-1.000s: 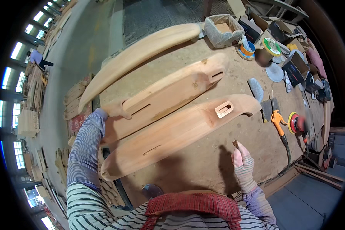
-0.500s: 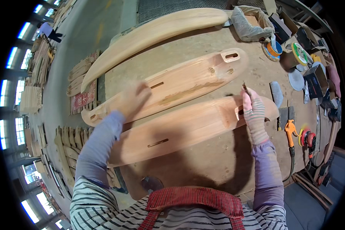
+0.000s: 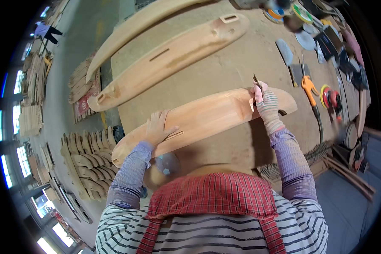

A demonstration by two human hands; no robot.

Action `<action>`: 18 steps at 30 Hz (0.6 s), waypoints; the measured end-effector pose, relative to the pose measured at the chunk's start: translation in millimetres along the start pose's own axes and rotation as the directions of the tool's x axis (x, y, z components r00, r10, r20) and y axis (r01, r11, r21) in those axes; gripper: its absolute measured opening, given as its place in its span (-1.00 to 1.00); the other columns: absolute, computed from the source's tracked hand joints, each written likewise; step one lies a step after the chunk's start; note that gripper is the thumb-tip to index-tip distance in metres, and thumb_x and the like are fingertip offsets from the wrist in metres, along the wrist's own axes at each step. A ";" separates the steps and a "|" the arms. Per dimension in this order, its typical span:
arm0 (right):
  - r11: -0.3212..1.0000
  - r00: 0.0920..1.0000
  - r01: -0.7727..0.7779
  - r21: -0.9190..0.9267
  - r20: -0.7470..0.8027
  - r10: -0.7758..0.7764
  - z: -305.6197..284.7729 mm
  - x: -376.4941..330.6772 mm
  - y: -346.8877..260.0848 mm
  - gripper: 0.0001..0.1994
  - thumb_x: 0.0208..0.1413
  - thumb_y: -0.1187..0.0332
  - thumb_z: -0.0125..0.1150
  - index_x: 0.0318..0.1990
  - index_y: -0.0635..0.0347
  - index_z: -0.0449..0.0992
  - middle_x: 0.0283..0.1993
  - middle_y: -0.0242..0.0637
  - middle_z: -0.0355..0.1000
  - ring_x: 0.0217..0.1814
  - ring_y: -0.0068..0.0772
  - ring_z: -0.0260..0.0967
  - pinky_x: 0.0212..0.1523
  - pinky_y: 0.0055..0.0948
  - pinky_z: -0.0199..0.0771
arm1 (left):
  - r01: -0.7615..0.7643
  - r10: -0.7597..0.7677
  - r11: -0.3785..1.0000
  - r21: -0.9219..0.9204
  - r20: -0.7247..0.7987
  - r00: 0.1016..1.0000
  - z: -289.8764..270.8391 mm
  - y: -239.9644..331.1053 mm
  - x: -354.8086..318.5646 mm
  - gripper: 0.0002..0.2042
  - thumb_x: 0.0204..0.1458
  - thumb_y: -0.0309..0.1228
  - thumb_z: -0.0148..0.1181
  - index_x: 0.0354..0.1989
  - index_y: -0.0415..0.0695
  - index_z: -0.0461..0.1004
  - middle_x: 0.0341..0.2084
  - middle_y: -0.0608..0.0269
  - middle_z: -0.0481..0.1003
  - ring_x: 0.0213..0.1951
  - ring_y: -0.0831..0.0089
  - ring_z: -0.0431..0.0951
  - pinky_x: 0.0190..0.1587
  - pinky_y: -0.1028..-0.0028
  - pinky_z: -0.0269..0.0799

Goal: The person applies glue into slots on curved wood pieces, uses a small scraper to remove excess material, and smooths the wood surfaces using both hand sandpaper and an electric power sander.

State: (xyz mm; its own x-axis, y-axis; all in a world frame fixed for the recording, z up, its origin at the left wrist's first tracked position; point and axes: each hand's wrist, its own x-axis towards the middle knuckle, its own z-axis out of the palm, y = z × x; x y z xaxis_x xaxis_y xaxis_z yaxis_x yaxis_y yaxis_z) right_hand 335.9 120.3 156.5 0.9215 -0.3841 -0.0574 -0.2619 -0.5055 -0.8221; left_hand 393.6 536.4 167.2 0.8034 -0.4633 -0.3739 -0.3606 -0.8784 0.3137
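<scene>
A long, curved, pale wooden piece (image 3: 203, 116) with rounded ends and slots lies on the workbench before me. My left hand (image 3: 158, 128) rests on it near its left part, fingers extended and thumb apart, beside a narrow slot. By the right end, my right hand (image 3: 266, 101), in a striped fingerless covering, is closed around a small thin brown piece (image 3: 255, 78) that sticks up past the fingers. I cannot make out its kind. A similar wooden piece (image 3: 186, 48), with a brown stained patch, lies farther back, apart from the near one.
Another long curved wooden piece (image 3: 135, 31) lies at the far edge. On the right are an orange air blow gun (image 3: 309, 86), a red sander (image 3: 333, 98) and a grey pad (image 3: 284, 51). Shaped wooden parts (image 3: 89, 165) stand stacked at left. A person (image 3: 46, 31) is far off.
My left hand has come from over the middle wooden piece down onto the nearest one. The gap between those two pieces has widened. My right hand still holds the brown piece; the view has shifted.
</scene>
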 end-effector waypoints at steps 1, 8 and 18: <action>1.000 1.000 -0.010 -0.012 -0.004 0.010 -7.0 -19.8 1.4 -0.70 0.29 0.18 -0.03 0.06 0.06 0.43 -0.32 -0.17 0.53 -0.29 -0.12 0.49 -0.18 -0.22 0.46 | -0.032 0.031 0.999 0.012 0.032 0.999 3.7 8.7 -14.2 -0.07 -0.25 0.13 0.41 0.30 -0.07 0.19 0.12 0.02 0.28 0.18 0.06 0.22 0.20 0.09 0.15; 0.996 0.951 0.001 0.086 -0.307 0.026 -50.6 -129.5 59.3 -0.70 0.33 0.23 -0.02 0.08 0.17 0.44 -0.20 -0.25 0.54 -0.30 -0.36 0.48 -0.21 -0.32 0.46 | -0.173 0.176 0.984 -0.032 0.194 0.965 24.2 41.0 -72.8 0.06 -0.37 0.09 0.49 0.35 -0.08 0.10 0.17 -0.04 0.21 0.21 0.00 0.18 0.26 0.09 0.13; 0.703 0.793 -0.321 0.634 -0.226 0.566 -67.9 -298.0 7.0 -0.65 0.34 0.23 0.03 0.15 0.25 0.31 -0.39 -0.44 0.31 -0.51 -0.73 0.15 -0.51 -0.69 0.17 | -0.212 0.213 0.977 -0.014 0.072 0.974 36.4 62.8 -92.9 -0.05 -0.20 0.01 0.42 0.38 -0.06 0.08 0.16 -0.06 0.24 0.20 0.00 0.19 0.27 0.13 0.09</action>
State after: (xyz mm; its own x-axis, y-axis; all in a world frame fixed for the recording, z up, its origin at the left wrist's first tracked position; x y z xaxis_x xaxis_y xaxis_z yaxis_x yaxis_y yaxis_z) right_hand 40.0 178.7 206.2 0.5176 -0.7655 -0.3822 -0.2979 0.2576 -0.9192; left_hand 279.1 520.0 189.8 0.6722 -0.6467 -0.3606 -0.5163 -0.7584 0.3978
